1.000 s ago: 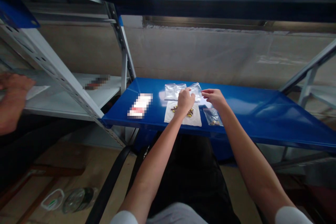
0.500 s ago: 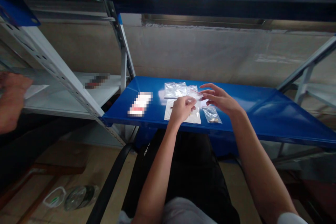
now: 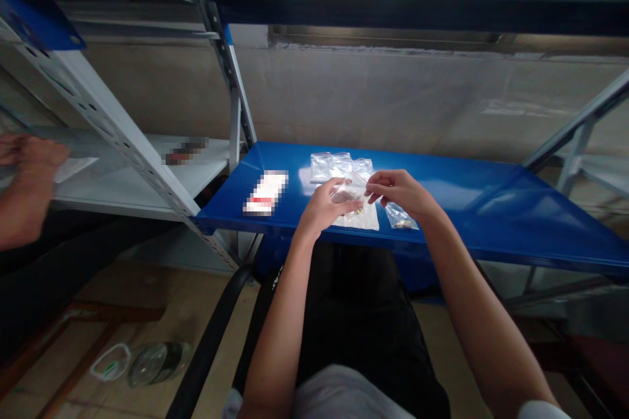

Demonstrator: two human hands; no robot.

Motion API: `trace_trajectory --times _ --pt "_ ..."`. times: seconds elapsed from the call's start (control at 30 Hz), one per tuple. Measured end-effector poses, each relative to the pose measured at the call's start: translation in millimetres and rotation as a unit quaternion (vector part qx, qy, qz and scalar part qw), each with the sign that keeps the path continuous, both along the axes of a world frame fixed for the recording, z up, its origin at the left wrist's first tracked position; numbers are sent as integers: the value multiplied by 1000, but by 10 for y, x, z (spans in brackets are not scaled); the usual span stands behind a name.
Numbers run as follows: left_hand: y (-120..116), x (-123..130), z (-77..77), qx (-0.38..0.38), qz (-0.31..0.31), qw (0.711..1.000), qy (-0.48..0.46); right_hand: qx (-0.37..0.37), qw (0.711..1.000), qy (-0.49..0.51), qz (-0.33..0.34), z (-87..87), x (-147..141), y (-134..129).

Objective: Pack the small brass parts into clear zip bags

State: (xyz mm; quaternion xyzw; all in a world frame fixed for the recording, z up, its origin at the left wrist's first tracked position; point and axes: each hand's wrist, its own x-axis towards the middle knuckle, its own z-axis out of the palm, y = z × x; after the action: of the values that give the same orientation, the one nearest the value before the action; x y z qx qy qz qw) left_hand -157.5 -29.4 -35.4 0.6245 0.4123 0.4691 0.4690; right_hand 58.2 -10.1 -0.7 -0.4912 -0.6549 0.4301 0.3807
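A small clear zip-lock bag (image 3: 357, 184) is between my hands, above a whitish sheet or packet (image 3: 366, 217) on the blue table. My left hand (image 3: 322, 208) holds the bag from the left, thumb and fingers apart around it. At its upper right edge, my right hand (image 3: 400, 191) pinches the bag between thumb and fingers. Small yellowish pieces show near my left thumb; their kind is unclear. Flat clear zip-lock bags (image 3: 330, 167) lie just behind. Another clear bag (image 3: 401, 217), with small brass-coloured pieces inside, rests under my right wrist.
A blurred-out white and red item (image 3: 266, 193) lies on the left of the blue table (image 3: 491, 209). Metal shelf uprights (image 3: 113, 118) stand at the left. Beyond them, another person's hand (image 3: 37, 154) is over a grey shelf (image 3: 113, 186). A plastic bottle (image 3: 156, 363) lies on the floor.
My right hand has closed from spread fingers into a pinch on the bag's edge. My left hand has moved slightly left, its thumb and fingers now wider apart.
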Motion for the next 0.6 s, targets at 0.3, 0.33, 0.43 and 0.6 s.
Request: trace_trajectory --times 0.3,0.33,0.43,0.6 --pt "30 -42 -45 -102 8 986 -134 -2 994 77 -75 -65 54 46" --pt "35 -31 -57 -107 14 982 -152 0 994 83 -74 -62 45 41" --pt "66 -6 -103 -105 32 979 -172 12 994 88 -63 -50 22 25" --pt "89 -41 -115 -88 30 984 -149 15 994 80 -69 -71 28 31"
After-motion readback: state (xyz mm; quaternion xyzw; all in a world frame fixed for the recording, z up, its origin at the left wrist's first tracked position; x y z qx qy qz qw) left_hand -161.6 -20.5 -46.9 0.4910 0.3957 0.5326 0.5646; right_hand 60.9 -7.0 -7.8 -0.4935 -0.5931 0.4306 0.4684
